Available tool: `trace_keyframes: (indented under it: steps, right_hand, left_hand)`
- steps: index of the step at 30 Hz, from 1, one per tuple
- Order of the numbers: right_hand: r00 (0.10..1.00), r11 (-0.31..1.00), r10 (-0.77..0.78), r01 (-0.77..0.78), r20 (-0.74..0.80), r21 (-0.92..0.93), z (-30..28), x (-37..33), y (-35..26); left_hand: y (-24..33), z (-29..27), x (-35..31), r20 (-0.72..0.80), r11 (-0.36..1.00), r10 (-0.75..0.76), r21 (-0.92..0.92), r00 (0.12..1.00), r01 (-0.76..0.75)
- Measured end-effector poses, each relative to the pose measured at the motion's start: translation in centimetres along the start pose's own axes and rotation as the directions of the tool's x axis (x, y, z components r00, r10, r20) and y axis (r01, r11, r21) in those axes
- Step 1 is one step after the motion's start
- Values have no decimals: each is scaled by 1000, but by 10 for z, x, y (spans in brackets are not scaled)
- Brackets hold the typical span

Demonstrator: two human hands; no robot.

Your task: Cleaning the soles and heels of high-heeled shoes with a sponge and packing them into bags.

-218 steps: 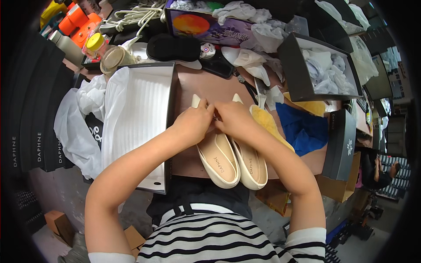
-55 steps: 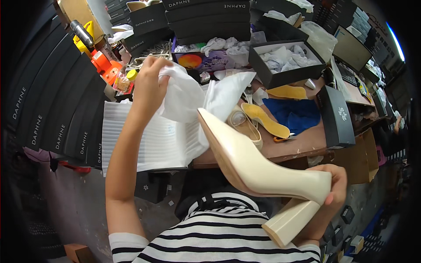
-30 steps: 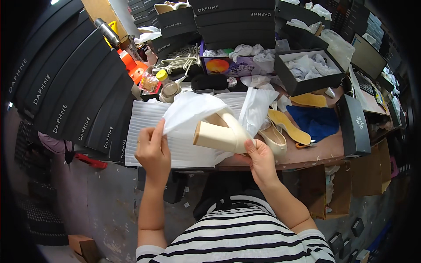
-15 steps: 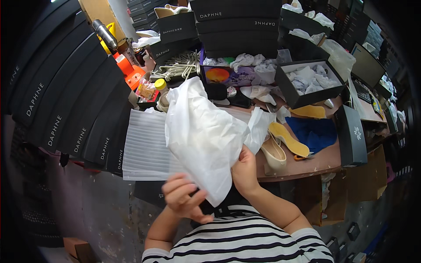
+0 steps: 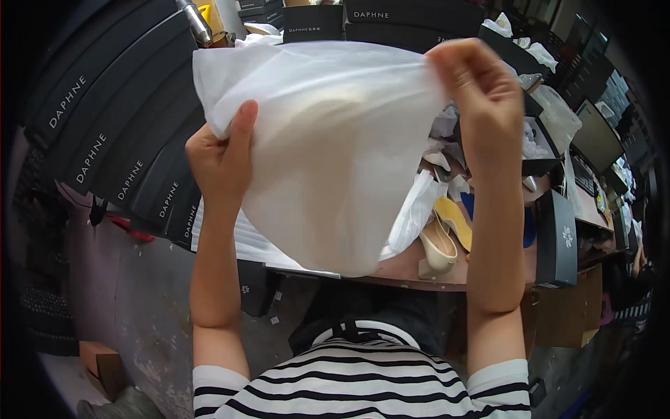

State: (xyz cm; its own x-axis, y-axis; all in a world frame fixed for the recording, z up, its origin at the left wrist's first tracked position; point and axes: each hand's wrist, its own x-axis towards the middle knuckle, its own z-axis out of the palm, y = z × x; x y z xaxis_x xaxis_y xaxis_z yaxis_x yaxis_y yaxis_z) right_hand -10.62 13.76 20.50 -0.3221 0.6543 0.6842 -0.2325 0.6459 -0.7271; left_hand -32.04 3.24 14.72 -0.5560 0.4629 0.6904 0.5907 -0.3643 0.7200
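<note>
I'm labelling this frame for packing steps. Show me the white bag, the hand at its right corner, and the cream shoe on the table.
white bag (image 5: 328,160), head view, middle of its front face
right hand (image 5: 481,98), head view, back of the hand
cream shoe (image 5: 438,248), head view, its insole

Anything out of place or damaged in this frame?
Nothing damaged. One cream shoe sits alone on the table while both hands, left and right, hold up a white bag with a pale shape inside.

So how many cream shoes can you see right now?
2. One cream heeled shoe lies on the brown table, right of the bag. The other shows faintly inside the white bag held up by both hands. Others may be hidden behind it.
</note>
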Motion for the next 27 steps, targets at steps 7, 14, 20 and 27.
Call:
trace_keyframes:
  steps: [7,14,20,27]
  right_hand:
    - [923,983,149,-178,355,48,60,-75,21]
    - [765,558,578,-625,284,546,103,-93,57]
    - [433,-111,710,-710,555,696,132,-139,182]
    - [401,329,762,-916,-508,-230,170,-140,218]
  left_hand:
    - [15,-18,-8,-54,996,-60,-65,997,56]
    - [-35,-78,-36,-285,986,131,139,950,-94]
    - [-131,-127,-130,-111,598,-185,776,976,201]
    - [-144,-133,-97,-43,727,-600,-447,799,521]
